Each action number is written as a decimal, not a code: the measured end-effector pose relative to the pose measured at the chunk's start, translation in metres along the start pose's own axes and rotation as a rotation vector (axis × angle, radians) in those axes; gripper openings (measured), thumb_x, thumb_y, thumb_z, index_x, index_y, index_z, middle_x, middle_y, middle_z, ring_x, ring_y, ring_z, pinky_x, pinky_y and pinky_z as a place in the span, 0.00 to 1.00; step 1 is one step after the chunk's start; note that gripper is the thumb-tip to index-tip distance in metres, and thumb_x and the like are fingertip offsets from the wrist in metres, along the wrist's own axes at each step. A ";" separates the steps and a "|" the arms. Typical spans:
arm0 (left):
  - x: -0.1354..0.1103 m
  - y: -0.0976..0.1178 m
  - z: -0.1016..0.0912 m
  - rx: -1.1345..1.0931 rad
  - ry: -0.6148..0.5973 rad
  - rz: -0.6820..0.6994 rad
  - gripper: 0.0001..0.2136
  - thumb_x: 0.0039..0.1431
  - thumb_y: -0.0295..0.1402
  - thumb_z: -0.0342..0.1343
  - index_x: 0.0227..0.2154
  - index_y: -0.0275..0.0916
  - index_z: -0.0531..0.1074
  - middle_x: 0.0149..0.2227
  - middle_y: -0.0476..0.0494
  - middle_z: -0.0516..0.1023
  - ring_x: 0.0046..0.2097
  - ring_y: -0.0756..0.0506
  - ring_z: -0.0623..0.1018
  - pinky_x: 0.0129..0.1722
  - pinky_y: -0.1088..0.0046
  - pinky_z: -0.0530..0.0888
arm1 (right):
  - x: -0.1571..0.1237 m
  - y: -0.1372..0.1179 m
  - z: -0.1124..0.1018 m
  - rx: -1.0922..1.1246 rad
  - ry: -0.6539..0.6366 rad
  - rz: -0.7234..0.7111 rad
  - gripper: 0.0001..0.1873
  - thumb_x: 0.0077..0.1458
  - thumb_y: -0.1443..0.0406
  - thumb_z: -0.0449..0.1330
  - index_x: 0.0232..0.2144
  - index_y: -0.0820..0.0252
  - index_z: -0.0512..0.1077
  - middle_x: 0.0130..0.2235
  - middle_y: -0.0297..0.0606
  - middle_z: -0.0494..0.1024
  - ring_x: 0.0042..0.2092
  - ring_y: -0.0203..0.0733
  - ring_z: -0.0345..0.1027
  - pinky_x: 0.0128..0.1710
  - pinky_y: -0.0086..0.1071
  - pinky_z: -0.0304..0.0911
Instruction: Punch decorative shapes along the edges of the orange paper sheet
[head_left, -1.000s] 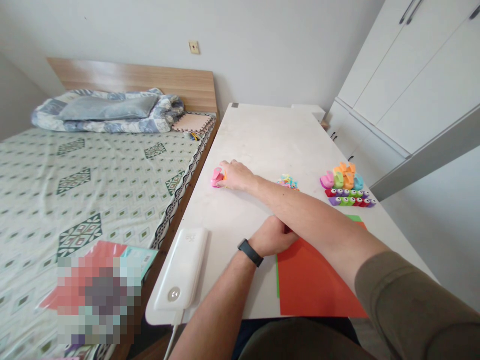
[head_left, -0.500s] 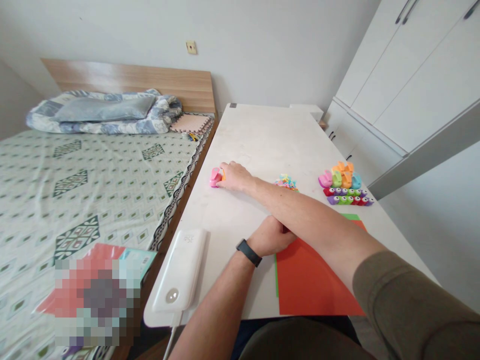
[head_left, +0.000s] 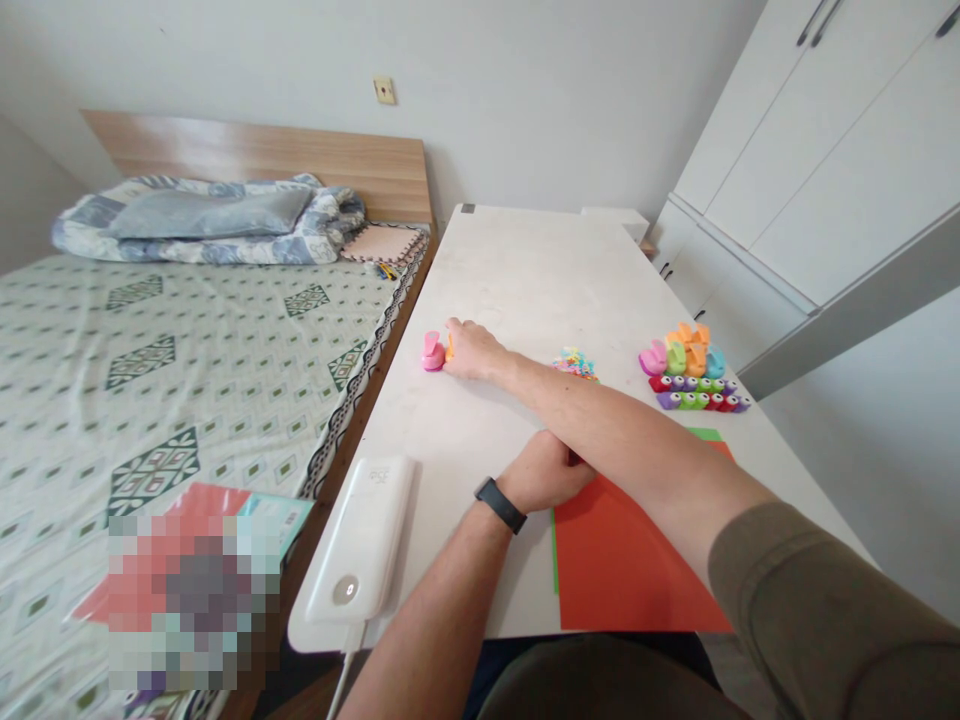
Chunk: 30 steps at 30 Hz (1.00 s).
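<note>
My right hand (head_left: 474, 350) reaches across to the left side of the white table (head_left: 517, 270). Its fingers are closed around an orange craft punch (head_left: 450, 348), mostly hidden behind them. Just left of it stands a pink craft punch (head_left: 433, 352), its lever raised. My left hand (head_left: 546, 470), with a black wristband, is closed at the corner of an orange paper sheet (head_left: 630, 560). Something dark red shows at its fingers, but my right forearm covers most of it. Small colourful paper cut-outs (head_left: 576, 363) lie beyond that forearm.
Several coloured craft punches (head_left: 696, 352) and small punches in rows (head_left: 697, 400) stand on the right. Green paper (head_left: 705, 435) peeks out under the orange sheet. A white power bank (head_left: 367, 540) with a cable lies front left. A bed (head_left: 247, 350) borders the table's left side.
The fingers of my right hand have drawn slightly right, away from the pink craft punch, which shows more fully. My left hand stays in place.
</note>
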<state>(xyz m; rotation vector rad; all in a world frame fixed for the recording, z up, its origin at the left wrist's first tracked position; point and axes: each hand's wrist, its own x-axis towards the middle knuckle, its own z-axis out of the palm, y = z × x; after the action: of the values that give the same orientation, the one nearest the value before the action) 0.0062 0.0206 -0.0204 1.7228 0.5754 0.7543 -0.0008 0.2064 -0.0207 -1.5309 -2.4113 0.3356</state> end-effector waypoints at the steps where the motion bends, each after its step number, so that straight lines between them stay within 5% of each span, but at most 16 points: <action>1: 0.000 0.001 0.000 -0.002 0.000 0.000 0.15 0.60 0.29 0.59 0.51 0.37 0.78 0.54 0.38 0.81 0.55 0.38 0.79 0.55 0.60 0.77 | 0.000 0.000 0.000 0.004 0.001 0.003 0.39 0.52 0.55 0.66 0.61 0.62 0.60 0.54 0.55 0.75 0.52 0.57 0.73 0.51 0.44 0.70; 9: 0.001 0.001 0.000 0.028 -0.006 0.023 0.16 0.61 0.30 0.58 0.51 0.37 0.77 0.54 0.39 0.81 0.55 0.39 0.78 0.54 0.64 0.75 | -0.003 -0.004 -0.007 0.042 0.020 0.025 0.44 0.49 0.48 0.67 0.60 0.63 0.60 0.54 0.57 0.74 0.53 0.57 0.73 0.51 0.43 0.69; 14: -0.002 0.001 -0.002 0.271 -0.002 -0.113 0.07 0.61 0.34 0.56 0.34 0.37 0.76 0.29 0.47 0.78 0.30 0.48 0.73 0.30 0.72 0.68 | -0.011 0.006 -0.028 0.066 0.112 0.041 0.45 0.47 0.48 0.69 0.60 0.64 0.61 0.55 0.56 0.74 0.55 0.57 0.71 0.55 0.43 0.66; 18: -0.003 0.002 -0.002 0.283 0.021 -0.165 0.09 0.61 0.38 0.57 0.30 0.38 0.71 0.24 0.52 0.70 0.26 0.51 0.65 0.25 0.74 0.59 | -0.032 0.031 -0.058 0.090 0.217 0.044 0.40 0.52 0.51 0.67 0.60 0.64 0.62 0.54 0.52 0.75 0.54 0.52 0.71 0.56 0.42 0.65; 23: -0.003 0.001 0.000 0.231 0.019 -0.204 0.11 0.61 0.41 0.56 0.31 0.39 0.71 0.25 0.52 0.71 0.27 0.51 0.66 0.26 0.74 0.60 | -0.071 0.089 -0.107 0.080 0.246 0.141 0.32 0.55 0.52 0.66 0.57 0.63 0.68 0.52 0.47 0.77 0.49 0.47 0.73 0.51 0.39 0.66; 30: -0.002 0.001 0.000 0.236 0.015 -0.222 0.12 0.62 0.43 0.56 0.33 0.39 0.72 0.26 0.51 0.71 0.27 0.51 0.67 0.25 0.75 0.60 | -0.115 0.243 -0.176 -0.251 0.203 0.605 0.31 0.58 0.51 0.64 0.57 0.64 0.73 0.54 0.50 0.79 0.52 0.49 0.74 0.50 0.36 0.65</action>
<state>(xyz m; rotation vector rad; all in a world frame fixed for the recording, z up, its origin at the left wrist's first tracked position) 0.0051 0.0188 -0.0199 1.8305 0.8785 0.5590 0.3121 0.2124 0.0525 -2.2693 -1.8452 -0.0192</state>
